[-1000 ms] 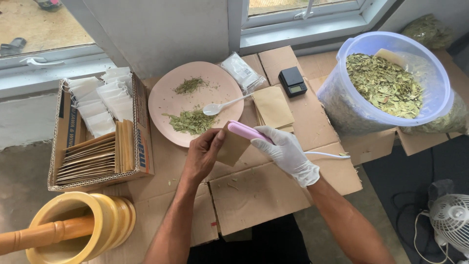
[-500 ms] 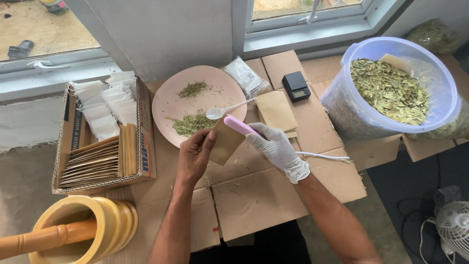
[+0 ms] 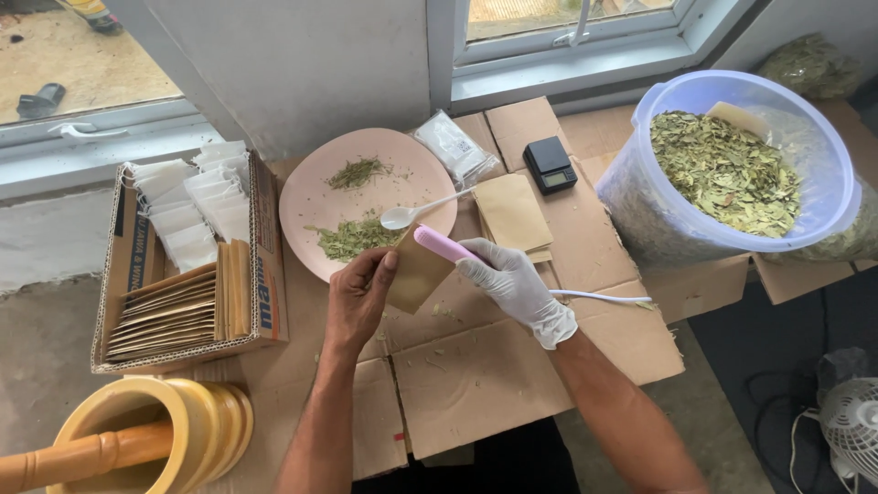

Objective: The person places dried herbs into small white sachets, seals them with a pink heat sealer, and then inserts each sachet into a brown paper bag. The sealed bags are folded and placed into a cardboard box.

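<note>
Kraft-paper pouch (image 3: 416, 274), light and floppy: your left hand (image 3: 358, 295) pinches its edge while your gloved right hand (image 3: 514, 285) clamps the pink sealer (image 3: 446, 245).

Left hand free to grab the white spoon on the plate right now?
Probably not: the left hand holds a brown pouch. The spoon lies close by on the pink plate, nothing between.

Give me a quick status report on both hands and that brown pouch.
Left hand bare, pinching brown paper pouch. Right hand gloved, gripping pink corded sealer against pouch top. White spoon and pink plate close behind; nothing blocking.
</note>
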